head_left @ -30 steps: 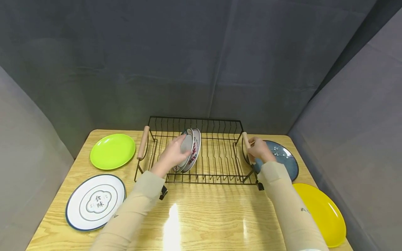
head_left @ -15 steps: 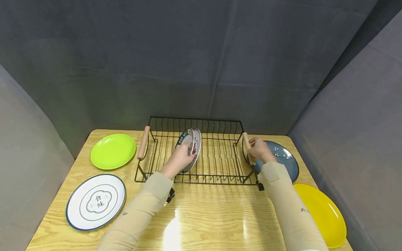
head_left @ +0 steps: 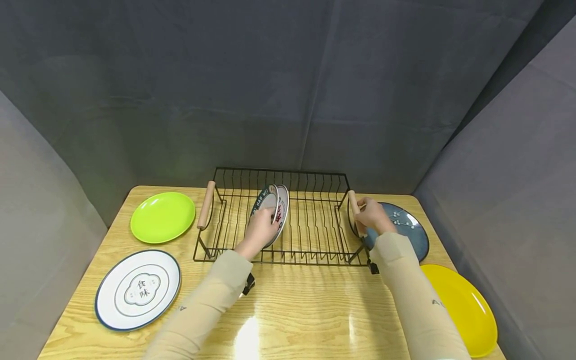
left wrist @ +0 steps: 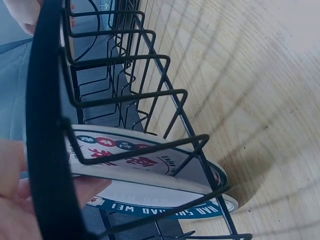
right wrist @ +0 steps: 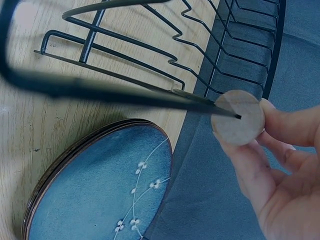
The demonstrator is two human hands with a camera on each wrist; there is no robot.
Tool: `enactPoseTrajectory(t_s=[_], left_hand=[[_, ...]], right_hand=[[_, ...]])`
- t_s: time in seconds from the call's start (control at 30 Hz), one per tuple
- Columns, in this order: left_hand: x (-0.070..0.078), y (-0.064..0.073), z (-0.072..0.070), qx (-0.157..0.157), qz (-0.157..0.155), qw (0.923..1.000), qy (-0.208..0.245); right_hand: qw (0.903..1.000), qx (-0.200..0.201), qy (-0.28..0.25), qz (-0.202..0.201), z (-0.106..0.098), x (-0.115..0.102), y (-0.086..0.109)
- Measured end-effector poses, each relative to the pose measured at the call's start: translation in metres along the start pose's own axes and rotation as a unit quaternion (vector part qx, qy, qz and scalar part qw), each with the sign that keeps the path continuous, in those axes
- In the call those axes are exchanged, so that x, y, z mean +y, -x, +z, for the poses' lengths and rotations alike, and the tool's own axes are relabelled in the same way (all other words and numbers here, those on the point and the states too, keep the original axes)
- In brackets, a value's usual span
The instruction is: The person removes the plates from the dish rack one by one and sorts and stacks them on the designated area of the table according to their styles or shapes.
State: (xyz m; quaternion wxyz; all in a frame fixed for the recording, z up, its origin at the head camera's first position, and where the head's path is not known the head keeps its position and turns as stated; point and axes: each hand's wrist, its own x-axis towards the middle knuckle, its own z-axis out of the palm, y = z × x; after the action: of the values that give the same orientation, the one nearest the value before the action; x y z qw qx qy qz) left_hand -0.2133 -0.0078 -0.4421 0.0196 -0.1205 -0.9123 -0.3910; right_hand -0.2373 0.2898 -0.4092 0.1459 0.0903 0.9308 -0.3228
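A black wire dish rack (head_left: 310, 263) with wooden handles stands on the table. In its slots, left of the middle, two plates lean side by side. My left hand (head_left: 260, 231) grips the left one, a plate with a dark teal lettered rim (head_left: 264, 197). Against it leans a white plate with red lettering (head_left: 283, 200), whose printed face shows in the left wrist view. Part of each plate is hidden behind the left hand. On the rack's right side, my right hand (head_left: 373, 216) holds the wooden handle (right wrist: 237, 125), thumb and fingers round it.
A lime green plate (head_left: 163, 217) and a white plate with a blue rim (head_left: 139, 320) lie left of the rack. On the right lie a blue plate with white blossoms (head_left: 411, 230) and a yellow plate (head_left: 463, 310). Grey cloth (head_left: 288, 90) closes off the back and sides.
My left hand has shifted right and slightly down over the teal-rimmed plate, uncovering more of its lettering. The plates look nearly unmoved. The right hand has stayed on the handle.
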Motion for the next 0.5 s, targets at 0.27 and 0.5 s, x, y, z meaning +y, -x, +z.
enactPoseTrajectory(t_s=[0.27, 0.5], left_hand=[[-0.0014, 0.0026, 0.0011, 0.037, 0.003, 0.999, 0.024], [-0.0019, 0.0029, -0.0023, 0.075, -0.011, 0.9963, 0.039]], right_hand=[[1.0, 0.003, -0.002, 0.002, 0.0018, 0.0005, 0.0007], [1.0, 0.006, -0.004, 0.002, 0.0025, 0.0003, -0.0019]])
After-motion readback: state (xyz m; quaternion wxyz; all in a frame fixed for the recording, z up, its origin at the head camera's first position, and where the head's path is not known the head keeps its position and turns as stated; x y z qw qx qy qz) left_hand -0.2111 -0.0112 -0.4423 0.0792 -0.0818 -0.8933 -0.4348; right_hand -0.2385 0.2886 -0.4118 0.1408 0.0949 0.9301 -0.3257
